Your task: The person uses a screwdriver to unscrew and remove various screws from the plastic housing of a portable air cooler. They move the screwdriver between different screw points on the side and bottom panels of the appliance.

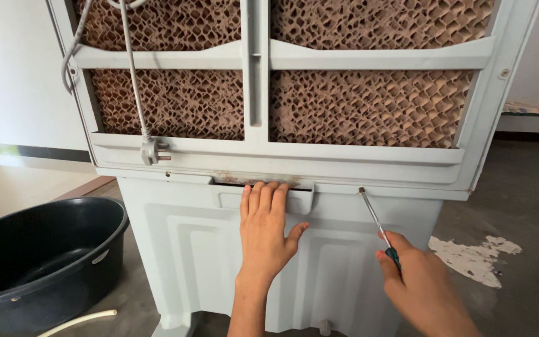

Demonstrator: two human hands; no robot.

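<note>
- The air cooler (282,249) stands upright on the floor (519,200), with its rear side toward the camera.
- The rear panel (276,153) is a pale grey frame holding brown honeycomb pads (363,106) behind its bars.
- The left hand (266,228) lies flat against the cooler body, palm down. Its fingers (263,192) are extended and close together, with the tips hooked at the recess (263,187) under the lower edge of the panel. The thumb is spread out to the right. The hand grasps nothing.
- The right hand (422,287) is closed around the handle of a screwdriver (375,218). The fingers are curled tight on the dark green grip.
- The screwdriver shaft slants up and to the left. Its tip sits at a screw (361,190) in the lower edge of the panel, to the right of the left hand.
- A power cord (133,68) hangs down the left side of the panel; its plug (151,151) rests against the lower bar.
- A black tub (45,256) stands on the floor to the left of the cooler, just beside it.
- A white hose (82,321) lies on the floor in front of the tub.
- A patch of white flaked paint (472,256) marks the floor to the right.
</note>
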